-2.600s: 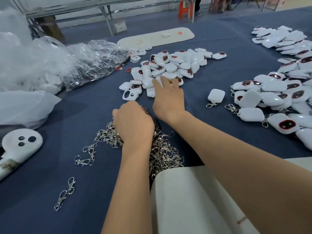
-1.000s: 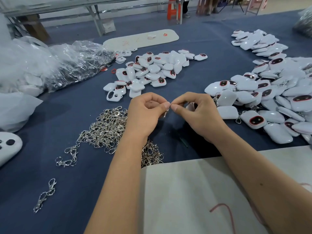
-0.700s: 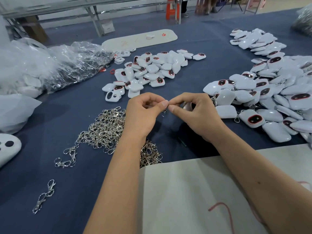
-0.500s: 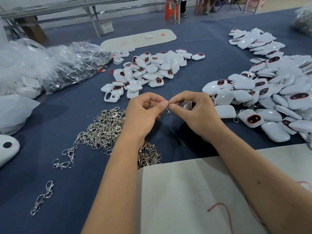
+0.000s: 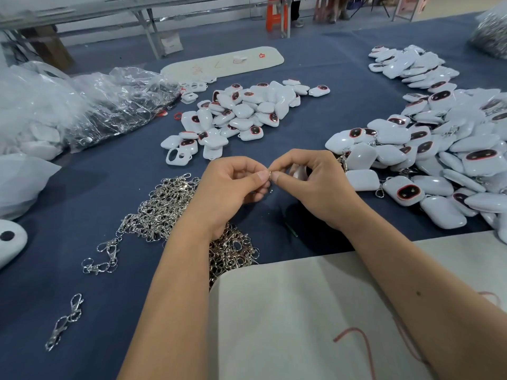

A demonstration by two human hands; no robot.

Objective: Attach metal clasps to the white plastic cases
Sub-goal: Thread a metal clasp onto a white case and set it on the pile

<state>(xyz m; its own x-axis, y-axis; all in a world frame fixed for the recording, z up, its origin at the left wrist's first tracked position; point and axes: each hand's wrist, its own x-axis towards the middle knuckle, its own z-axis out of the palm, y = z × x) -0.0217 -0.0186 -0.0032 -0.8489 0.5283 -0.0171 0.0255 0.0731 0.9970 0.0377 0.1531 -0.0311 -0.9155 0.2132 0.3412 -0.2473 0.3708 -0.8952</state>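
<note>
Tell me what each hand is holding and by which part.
Left hand pinches a small metal clasp at its ring end; right hand pinches the same spot and cups a white case. Exact grip points are hidden.

Left hand (image 5: 233, 187) and right hand (image 5: 310, 185) thumb-to-thumb — fingers curled, pinching — forearms converging.

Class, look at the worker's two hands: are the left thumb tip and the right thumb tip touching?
Cannot tell. In the head view the left hand and right hand meet around a small metal clasp; it hides whether skin touches skin.
</note>
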